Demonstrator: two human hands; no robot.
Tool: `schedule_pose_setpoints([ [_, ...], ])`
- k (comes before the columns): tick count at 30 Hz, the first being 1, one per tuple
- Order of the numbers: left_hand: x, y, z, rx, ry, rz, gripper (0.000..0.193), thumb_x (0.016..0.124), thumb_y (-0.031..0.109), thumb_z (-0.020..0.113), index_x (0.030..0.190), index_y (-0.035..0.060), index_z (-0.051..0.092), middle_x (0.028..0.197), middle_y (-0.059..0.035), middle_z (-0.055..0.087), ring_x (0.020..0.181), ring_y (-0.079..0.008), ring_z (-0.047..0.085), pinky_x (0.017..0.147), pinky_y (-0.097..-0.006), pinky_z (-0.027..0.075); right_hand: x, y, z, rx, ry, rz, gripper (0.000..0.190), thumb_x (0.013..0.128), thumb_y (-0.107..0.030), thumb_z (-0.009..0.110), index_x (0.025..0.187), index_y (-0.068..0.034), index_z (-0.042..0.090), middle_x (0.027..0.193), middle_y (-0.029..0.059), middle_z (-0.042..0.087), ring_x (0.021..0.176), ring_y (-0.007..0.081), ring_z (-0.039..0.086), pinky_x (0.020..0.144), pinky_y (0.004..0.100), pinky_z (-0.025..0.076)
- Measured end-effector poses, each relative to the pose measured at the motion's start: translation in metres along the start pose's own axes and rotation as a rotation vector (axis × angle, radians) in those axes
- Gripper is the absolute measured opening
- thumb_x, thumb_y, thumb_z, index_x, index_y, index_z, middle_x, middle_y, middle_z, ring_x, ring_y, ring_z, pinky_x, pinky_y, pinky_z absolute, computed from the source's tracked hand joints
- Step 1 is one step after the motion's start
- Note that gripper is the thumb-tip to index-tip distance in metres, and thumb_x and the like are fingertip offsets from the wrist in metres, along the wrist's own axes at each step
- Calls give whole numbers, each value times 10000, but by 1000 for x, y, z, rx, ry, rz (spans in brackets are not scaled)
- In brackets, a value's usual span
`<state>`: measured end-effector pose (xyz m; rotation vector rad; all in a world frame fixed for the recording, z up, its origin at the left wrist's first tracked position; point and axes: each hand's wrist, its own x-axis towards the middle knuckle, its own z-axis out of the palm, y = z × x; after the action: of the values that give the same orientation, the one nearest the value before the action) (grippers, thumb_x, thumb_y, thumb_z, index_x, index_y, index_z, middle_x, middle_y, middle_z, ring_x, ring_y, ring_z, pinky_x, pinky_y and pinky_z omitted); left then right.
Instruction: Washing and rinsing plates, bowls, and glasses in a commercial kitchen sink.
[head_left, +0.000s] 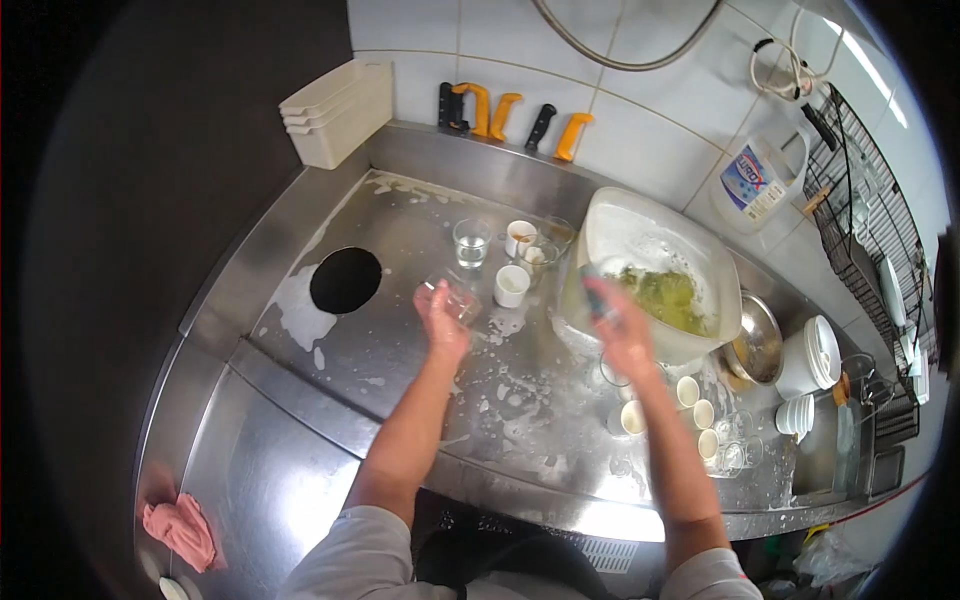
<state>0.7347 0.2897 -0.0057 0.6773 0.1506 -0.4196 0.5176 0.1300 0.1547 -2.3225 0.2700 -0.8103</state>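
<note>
My left hand (444, 322) grips a clear drinking glass (466, 304) above the steel counter. In my right hand (626, 334), blurred, is a dark greenish scrubbing pad or sponge (598, 296), at the near left edge of a translucent plastic tub (675, 346). Foam and yellow-green water (664, 296) fill the tub. Between my hands and farther back stand a white cup (511, 289), another white cup (519, 234) with brown residue, a glass (472, 247) holding clear liquid, and other glasses (538, 259). White cups (705, 442) and clear glasses (739, 450) are grouped beside my right forearm.
A round hole (346, 280) opens in the wet counter at left. Stacked white bins (330, 120) and upright knife handles (499, 116) line the back. Right lie a metal bowl (757, 345), white buckets (806, 360) and a wire rack (862, 202). A pink cloth (180, 531) lies lower left.
</note>
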Motion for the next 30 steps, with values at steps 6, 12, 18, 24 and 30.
schedule_pose_setpoints([
  [6, -89, -44, -20, -174, -284, -378, 662, 887, 470, 608, 1405, 161, 337, 1297, -87, 485, 1188, -249, 511, 964, -373, 447, -55, -40, 146, -212, 144, -95, 429, 842, -165, 666, 1240, -28, 585, 1209, 265, 587, 1130, 418, 548, 921, 466, 447],
  [12, -138, -21, -28, 890, -636, 44, 1023, 742, 277, 794, 1518, 68, 161, 1302, -180, 541, 1145, -321, 577, 953, -432, 470, -60, -22, 108, -280, -186, 614, 394, 932, -343, 578, 1042, 23, 675, 936, 287, 673, 955, 447, 642, 845, 499, 479],
  [18, -139, 6, -21, 1330, -1173, 693, 1171, 595, 239, 871, 1507, 33, 166, 1263, -213, 568, 1093, -410, 587, 933, -427, 485, -104, -1, 75, -202, -849, -155, 498, 845, -313, 684, 1290, -133, 550, 1076, 193, 665, 1093, 344, 611, 1090, 512, 344],
  [24, -132, -3, -23, 1375, -1259, 114, 871, 588, 262, 871, 1314, 36, 446, 1174, -174, 624, 1070, -390, 598, 920, -428, 484, -103, 7, 85, -564, -869, -447, 397, 766, -186, 674, 1159, -159, 627, 1036, 96, 644, 1116, 248, 589, 1101, 554, 303],
  [30, -139, -57, 0, 1059, -874, 280, 861, 612, 335, 876, 1314, 55, 464, 1165, -170, 622, 1090, -350, 585, 974, -447, 432, -66, -9, 47, -154, -485, 472, 502, 667, -359, 802, 1042, -51, 671, 883, 213, 698, 775, 331, 693, 743, 411, 543],
])
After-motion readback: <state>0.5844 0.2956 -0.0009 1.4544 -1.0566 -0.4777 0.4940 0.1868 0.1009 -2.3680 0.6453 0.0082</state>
